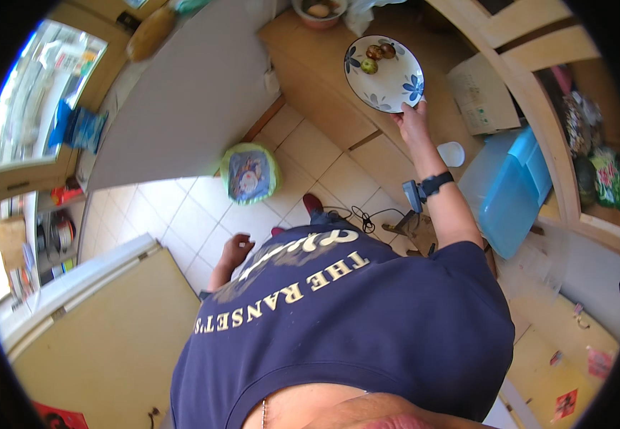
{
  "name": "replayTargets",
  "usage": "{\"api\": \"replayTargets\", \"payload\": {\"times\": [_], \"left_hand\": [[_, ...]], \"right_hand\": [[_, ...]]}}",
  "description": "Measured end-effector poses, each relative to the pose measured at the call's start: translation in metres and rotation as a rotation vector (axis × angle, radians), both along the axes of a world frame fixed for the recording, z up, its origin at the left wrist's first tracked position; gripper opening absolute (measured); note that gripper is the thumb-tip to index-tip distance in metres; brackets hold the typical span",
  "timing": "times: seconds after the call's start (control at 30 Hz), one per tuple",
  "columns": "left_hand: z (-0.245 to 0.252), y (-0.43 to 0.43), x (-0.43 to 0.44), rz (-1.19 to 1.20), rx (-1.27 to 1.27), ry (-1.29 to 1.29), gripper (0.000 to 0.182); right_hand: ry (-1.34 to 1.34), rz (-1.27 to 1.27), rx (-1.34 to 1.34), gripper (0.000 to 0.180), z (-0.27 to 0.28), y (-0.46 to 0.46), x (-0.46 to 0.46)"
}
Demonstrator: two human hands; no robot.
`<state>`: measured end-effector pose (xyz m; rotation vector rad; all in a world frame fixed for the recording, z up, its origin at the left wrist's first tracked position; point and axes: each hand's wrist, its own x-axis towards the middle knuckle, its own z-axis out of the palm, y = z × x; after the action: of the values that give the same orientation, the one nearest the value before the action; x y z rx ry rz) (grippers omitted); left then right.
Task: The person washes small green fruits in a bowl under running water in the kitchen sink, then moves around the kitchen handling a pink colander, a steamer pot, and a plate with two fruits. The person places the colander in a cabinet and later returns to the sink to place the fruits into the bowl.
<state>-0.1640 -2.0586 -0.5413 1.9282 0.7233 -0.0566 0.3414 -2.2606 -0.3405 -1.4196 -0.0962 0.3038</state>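
In front of me, my right hand (413, 119) grips the near rim of a white ceramic plate (396, 80) with blue and grey flower decoration and a dark edge. Three small round fruits, which look like jujubes, lie near its far side: two mottled brown fruits (381, 51) and one green fruit (369, 66). The plate is over a brown wooden countertop (315, 67); I cannot tell whether it touches the surface. Low at my side hangs my left hand (236, 251), holding nothing, its fingers loosely bent and the thumb apart.
A bowl (319, 12) stands at the counter's far end. Right of my arm are a white lid-like dish (451, 154), a cardboard box (484, 96) and a blue plastic bin (511, 187). On the tiled floor are a lined waste bin (250, 172) and a black cable (366, 217).
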Motion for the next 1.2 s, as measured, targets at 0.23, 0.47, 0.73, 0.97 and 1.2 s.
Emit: {"api": "replayTargets", "payload": {"times": [0.23,0.47,0.73,0.97,1.2], "left_hand": [[0.043,-0.024,0.028,0.046,-0.032,-0.010,0.033],[0.104,-0.041,0.040,0.221,-0.131,0.006,0.031],[0.176,-0.050,0.093,0.485,0.047,-0.398,0.031],[0.220,-0.051,0.107,0.276,0.394,-0.303,0.053],[0.208,-0.049,0.114,0.146,0.605,-0.209,0.042]], "right_hand": [[0.048,0.359,-0.192,0.044,0.016,-0.002,-0.076],[0.111,0.650,-0.232,0.048,0.022,-0.005,-0.118],[0.088,0.847,-0.387,0.051,0.021,0.000,-0.130],[0.147,0.923,-0.322,0.053,0.014,0.002,-0.163],[0.266,0.837,-0.288,0.053,0.018,-0.014,-0.196]]}}
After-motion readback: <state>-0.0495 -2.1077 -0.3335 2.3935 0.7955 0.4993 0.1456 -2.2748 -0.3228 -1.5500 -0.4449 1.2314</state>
